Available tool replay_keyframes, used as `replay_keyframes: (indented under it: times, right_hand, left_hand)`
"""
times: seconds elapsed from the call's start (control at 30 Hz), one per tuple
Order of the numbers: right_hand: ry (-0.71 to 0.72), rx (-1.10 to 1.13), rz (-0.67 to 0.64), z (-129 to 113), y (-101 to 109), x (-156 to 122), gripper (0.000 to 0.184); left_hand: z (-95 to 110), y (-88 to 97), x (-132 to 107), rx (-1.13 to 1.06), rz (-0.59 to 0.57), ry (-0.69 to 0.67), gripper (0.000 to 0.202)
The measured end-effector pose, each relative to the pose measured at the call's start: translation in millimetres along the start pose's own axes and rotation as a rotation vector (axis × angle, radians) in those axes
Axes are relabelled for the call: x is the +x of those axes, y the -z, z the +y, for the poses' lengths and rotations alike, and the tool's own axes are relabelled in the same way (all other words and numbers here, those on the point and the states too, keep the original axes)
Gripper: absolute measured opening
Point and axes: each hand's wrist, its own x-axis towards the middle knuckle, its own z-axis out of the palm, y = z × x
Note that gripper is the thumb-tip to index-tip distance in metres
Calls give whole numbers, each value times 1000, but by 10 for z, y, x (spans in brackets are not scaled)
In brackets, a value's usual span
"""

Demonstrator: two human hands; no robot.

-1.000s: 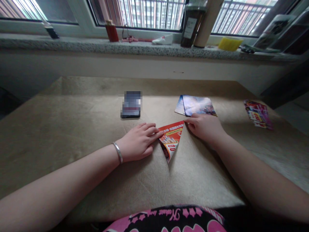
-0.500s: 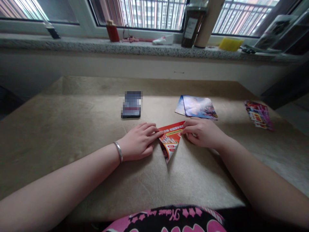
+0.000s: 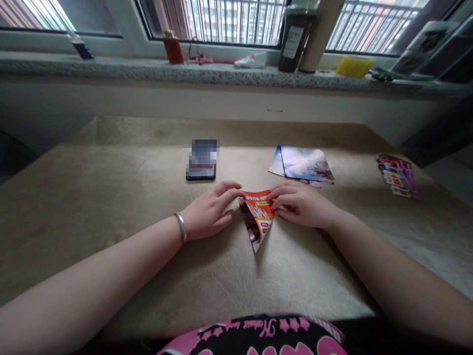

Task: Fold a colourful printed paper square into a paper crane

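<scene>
A folded leaflet [image 3: 260, 204], red and orange with white lettering, lies in front of me as a triangle with its point toward me. Along its left side a fold stands a little open and shows a dark printed inner face. My left hand [image 3: 212, 209], with a silver bangle at the wrist, holds the upper left corner under its fingertips; the thumb sits lower, off the paper. Fingers bent, my right hand [image 3: 301, 204] grips the upper right edge and covers part of the print.
A phone [image 3: 202, 160] with a blurred screen lies beyond my left hand. Blue picture sheets [image 3: 305, 162] are stacked beyond my right hand. Colourful cards [image 3: 397, 175] lie at the far right of the table [image 3: 129, 197]. A jar [image 3: 293, 42] and a yellow block [image 3: 354, 66] stand on the windowsill.
My right hand has shifted left, carrying the leaflet's right edge inward. The visible red face is narrower and more of the dark inner face shows. My left fingers have moved slightly up.
</scene>
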Motion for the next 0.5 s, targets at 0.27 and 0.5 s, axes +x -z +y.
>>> replay_keyframes:
  times: [0.27, 0.5]
  right_hand:
    - [-36, -82, -74, -9, -7, 20, 28]
    - [-81, -215, -105, 20, 62, 1, 19]
  left_hand:
    - [31, 40, 27, -69, 117, 22, 19]
    - [25, 31, 15, -48, 116, 22, 22]
